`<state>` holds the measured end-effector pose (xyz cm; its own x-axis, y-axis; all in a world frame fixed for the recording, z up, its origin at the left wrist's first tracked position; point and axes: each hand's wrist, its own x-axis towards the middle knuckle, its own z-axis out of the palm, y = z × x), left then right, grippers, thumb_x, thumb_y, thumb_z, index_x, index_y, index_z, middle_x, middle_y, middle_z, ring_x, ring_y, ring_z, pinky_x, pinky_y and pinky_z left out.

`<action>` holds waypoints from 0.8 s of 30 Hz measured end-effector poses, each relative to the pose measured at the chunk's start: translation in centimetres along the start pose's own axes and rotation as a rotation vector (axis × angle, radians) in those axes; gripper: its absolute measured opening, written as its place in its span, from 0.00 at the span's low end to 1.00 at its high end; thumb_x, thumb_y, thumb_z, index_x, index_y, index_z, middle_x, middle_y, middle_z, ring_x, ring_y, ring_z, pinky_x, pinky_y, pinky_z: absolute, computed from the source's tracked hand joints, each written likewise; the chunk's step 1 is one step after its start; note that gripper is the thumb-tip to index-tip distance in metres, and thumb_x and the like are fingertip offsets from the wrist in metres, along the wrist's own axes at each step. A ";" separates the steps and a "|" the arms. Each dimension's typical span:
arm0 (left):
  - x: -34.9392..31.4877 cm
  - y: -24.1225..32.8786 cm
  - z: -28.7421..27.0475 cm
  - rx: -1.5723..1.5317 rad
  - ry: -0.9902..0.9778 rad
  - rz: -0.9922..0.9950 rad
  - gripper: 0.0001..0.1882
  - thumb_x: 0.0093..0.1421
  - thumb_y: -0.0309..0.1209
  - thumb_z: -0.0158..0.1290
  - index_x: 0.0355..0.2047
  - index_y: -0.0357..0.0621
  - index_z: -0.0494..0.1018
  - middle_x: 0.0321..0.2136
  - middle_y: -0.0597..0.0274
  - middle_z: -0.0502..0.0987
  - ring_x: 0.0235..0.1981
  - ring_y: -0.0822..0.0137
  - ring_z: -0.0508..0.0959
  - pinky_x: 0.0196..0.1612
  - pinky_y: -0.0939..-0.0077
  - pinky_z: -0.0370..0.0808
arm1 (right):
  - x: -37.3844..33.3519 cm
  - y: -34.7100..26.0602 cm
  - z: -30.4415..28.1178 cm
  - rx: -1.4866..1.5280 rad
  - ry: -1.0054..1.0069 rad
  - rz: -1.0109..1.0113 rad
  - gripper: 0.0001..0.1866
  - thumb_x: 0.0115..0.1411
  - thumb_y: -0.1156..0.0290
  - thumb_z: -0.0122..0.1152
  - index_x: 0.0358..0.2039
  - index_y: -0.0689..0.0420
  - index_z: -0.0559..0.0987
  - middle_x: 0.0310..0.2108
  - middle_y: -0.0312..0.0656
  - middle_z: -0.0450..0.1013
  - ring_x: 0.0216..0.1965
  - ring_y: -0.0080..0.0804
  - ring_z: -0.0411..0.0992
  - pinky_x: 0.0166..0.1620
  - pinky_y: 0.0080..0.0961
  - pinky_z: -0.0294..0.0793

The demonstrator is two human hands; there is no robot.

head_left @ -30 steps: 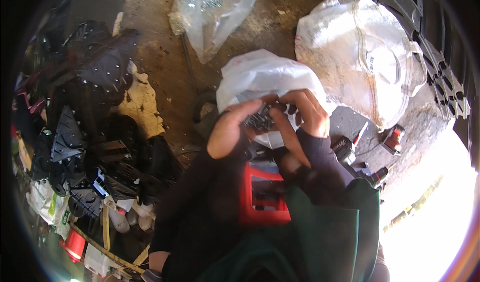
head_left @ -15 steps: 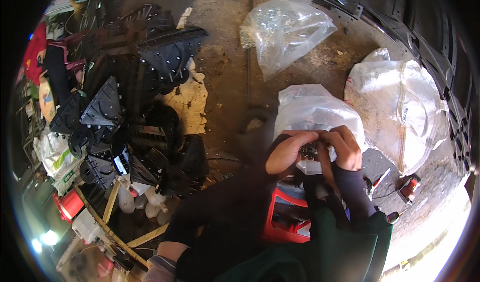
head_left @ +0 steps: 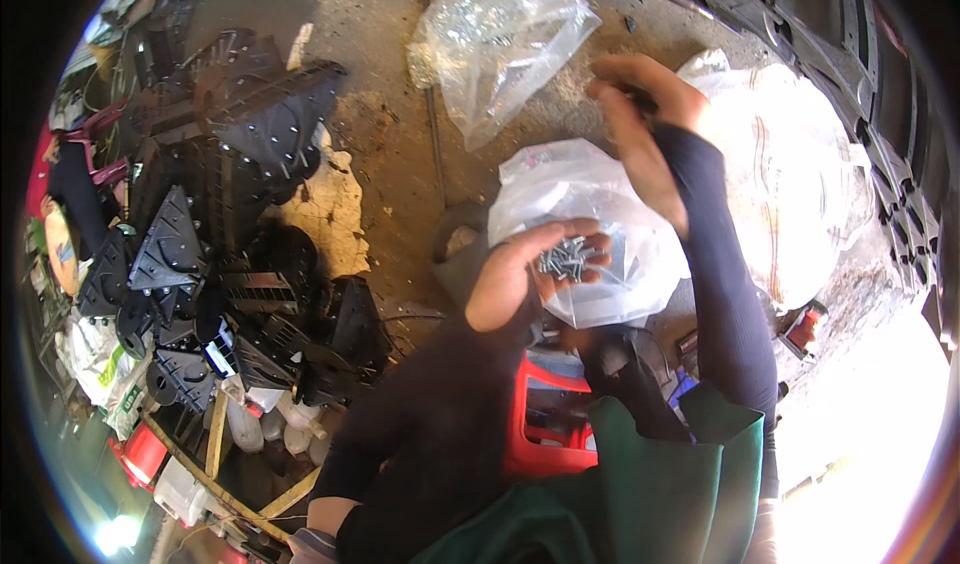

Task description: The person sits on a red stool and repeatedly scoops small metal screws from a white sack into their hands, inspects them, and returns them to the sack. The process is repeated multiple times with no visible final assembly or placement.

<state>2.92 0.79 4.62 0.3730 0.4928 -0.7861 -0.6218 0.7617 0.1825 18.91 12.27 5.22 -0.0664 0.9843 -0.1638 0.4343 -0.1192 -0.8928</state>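
Observation:
My left hand (head_left: 505, 282) is cupped palm up over a translucent plastic bag (head_left: 545, 179). A small heap of silver screws (head_left: 567, 258) lies in its palm, with the fingers curled round them. Farther away and to the right, my right hand (head_left: 672, 99) is raised between that bag and a white woven sack (head_left: 785, 184). Its fingers are bent and their tips come close together. Whether anything small sits between them is hidden in shadow. More grey pieces show dimly through the bag's wall.
Another clear bag (head_left: 500, 54) with small shiny pieces lies farther off. Black plastic brackets (head_left: 170, 244) are piled on the left. A red plastic stool (head_left: 522, 419) stands close to me. A red-and-black power tool (head_left: 803, 329) lies on the right, and dark metal panels (head_left: 840, 24) line the far right.
My hands have parted. The right one has swung up and away from me, while the left has turned outward, showing the screws in its palm. The whole view has shifted.

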 end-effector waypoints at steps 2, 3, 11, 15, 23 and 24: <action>0.0 0.3 -0.1 -0.041 -0.064 -0.021 0.22 0.67 0.33 0.45 0.54 0.26 0.70 0.50 0.41 0.76 0.50 0.49 0.78 0.54 0.59 0.75 | -4.5 -0.4 -2.2 0.147 -0.032 0.046 0.12 0.63 0.75 0.57 0.47 0.63 0.80 0.38 0.42 0.80 0.36 0.25 0.74 0.42 0.21 0.74; -0.1 0.4 -0.1 -0.064 -0.083 -0.033 0.23 0.67 0.34 0.45 0.55 0.26 0.69 0.50 0.41 0.76 0.51 0.48 0.77 0.55 0.58 0.74 | -6.7 -0.6 -2.8 0.135 -0.080 0.138 0.12 0.65 0.75 0.55 0.46 0.64 0.79 0.39 0.42 0.79 0.38 0.25 0.74 0.44 0.22 0.74; -3.1 1.7 1.7 -0.076 -0.045 -0.138 0.25 0.67 0.33 0.43 0.58 0.26 0.64 0.54 0.39 0.72 0.55 0.47 0.75 0.57 0.54 0.73 | -14.4 0.5 -1.1 0.498 -0.156 0.547 0.26 0.72 0.56 0.46 0.56 0.67 0.72 0.48 0.50 0.75 0.46 0.33 0.74 0.52 0.30 0.72; -3.7 1.5 2.6 -0.062 -0.005 -0.135 0.24 0.66 0.31 0.46 0.58 0.28 0.62 0.54 0.40 0.72 0.55 0.48 0.75 0.56 0.52 0.75 | -11.6 2.8 1.1 1.174 -0.360 0.529 0.33 0.71 0.51 0.42 0.60 0.71 0.68 0.55 0.56 0.71 0.55 0.45 0.73 0.57 0.35 0.72; -3.6 1.1 1.9 -0.101 0.053 -0.129 0.23 0.66 0.31 0.47 0.57 0.28 0.63 0.53 0.42 0.71 0.56 0.45 0.74 0.57 0.50 0.74 | -11.4 5.5 2.9 1.403 -0.362 0.558 0.28 0.70 0.56 0.47 0.54 0.73 0.73 0.51 0.57 0.74 0.50 0.43 0.75 0.55 0.33 0.75; -3.6 1.1 1.7 -0.086 0.062 -0.142 0.23 0.66 0.31 0.47 0.57 0.27 0.63 0.54 0.42 0.71 0.56 0.45 0.73 0.57 0.50 0.74 | -11.6 5.6 2.9 1.406 -0.342 0.570 0.29 0.70 0.55 0.46 0.53 0.73 0.73 0.51 0.57 0.74 0.50 0.43 0.75 0.54 0.33 0.75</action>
<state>2.06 0.56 8.65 0.4197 0.3539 -0.8358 -0.6238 0.7814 0.0177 19.48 -0.15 0.89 -0.4709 0.7155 -0.5162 -0.6760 -0.6685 -0.3100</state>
